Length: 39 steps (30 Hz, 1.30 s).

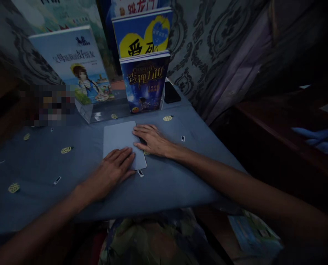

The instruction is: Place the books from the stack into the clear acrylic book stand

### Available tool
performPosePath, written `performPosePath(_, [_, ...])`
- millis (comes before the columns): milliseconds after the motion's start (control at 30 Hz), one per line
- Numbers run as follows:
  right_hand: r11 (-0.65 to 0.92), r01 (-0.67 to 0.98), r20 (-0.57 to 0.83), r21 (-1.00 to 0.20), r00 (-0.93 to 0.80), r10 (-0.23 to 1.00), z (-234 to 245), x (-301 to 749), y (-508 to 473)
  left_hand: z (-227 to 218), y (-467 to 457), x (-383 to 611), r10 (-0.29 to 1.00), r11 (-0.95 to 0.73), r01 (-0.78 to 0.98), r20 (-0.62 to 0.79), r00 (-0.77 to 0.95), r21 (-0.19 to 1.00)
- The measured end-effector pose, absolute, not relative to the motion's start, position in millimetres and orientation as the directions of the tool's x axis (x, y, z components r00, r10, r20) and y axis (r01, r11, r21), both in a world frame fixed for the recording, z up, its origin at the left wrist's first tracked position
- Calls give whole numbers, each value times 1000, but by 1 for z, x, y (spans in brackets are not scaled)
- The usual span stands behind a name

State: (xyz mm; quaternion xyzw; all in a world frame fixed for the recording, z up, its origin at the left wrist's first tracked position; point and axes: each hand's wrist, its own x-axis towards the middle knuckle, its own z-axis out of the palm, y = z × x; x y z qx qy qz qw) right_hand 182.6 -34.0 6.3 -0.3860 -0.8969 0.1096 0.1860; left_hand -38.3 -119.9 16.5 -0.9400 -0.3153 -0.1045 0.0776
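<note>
A pale, flat rectangular piece with rounded corners (119,136), like a thin board or notebook cover, lies on the blue patterned tablecloth (164,187). My left hand (116,165) rests flat over its lower left part, fingers stretched out. At its right edge lies my right hand (152,141), with the fingertips on the edge and the fingers extended and slightly apart. A dark patch shows between the right thumb and fingers; what it is I cannot make out. Neither hand grips anything.
Behind the pale piece, clear stands hold a dark blue book (145,81), a blue and yellow book (143,35) and a light blue book (72,66). A black phone (172,92) lies right of them. Past the table's right edge is a dark reddish surface (277,117) with blue cloth-like strips (321,140).
</note>
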Motion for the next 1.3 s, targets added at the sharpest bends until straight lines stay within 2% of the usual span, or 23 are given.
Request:
performPosePath(133, [696,618,243,-365,-658,712,7,188,-55,16,-123,-37,577,-780,615,248,778,-116])
performPosePath(267, [712,595,256,-373,-671,695,9,191,-68,23,-118,-40,626,-759,649,219,749,-51])
performPosePath(467, [733,548,341,-403,-653,676,12,188,-73,23,-95,-44,809,-556,831,210,548,-28])
performPosePath(733, [725,523,303,-448,-675,673,23,180,-96,29,-70,-37,860,-501,863,157,486,70])
performPosePath(800, [751,490,284,-443,-718,636,27,177,-104,34,-65,-35,861,-504,858,138,489,103])
performPosePath(900, [827,369,278,-424,-816,507,29,171,-109,44,-60,-29,873,-487,866,79,480,118])
performPosePath(967, [873,251,295,-418,-871,392,28,168,-107,50,-59,-23,887,-462,883,17,462,83])
performPosePath(1033, [876,145,345,-460,-880,327,25,167,-100,53,-60,-16,899,-437,899,-28,437,19])
performPosePath(1100, [817,84,408,-570,-834,370,21,167,-89,56,-62,-10,909,-417,908,-57,414,-48])
performPosePath(1167, [701,94,422,-707,-739,525,19,169,-74,59,-63,-4,909,-413,906,-102,403,-96])
performPosePath(1300, [373,118,292,-920,-427,856,16,178,-42,68,-64,0,903,-415,902,-176,392,-118])
